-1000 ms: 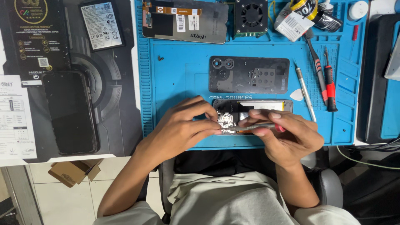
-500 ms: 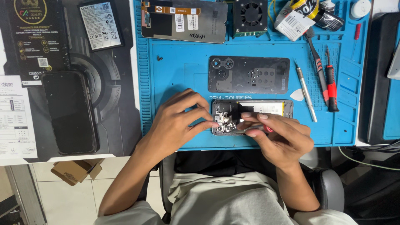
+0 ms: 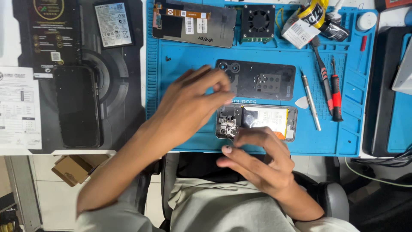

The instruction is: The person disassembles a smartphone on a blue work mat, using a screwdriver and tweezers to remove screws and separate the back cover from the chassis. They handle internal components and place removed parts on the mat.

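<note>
While left hand (image 3: 193, 101) pinches shut above opened phone (image 3: 257, 121); right hand (image 3: 253, 157) grip loose, fingertips touching its edge

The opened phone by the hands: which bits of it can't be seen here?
- Head view: the left hand may pinch something; too small to tell.
- The right hand covers the near edge of the opened phone.
- The black box is cut off at the right edge.

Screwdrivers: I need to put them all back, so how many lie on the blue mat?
2: a black-handled screwdriver and a red-and-black screwdriver, side by side at the blue mat's right. Others may be hidden.
</note>
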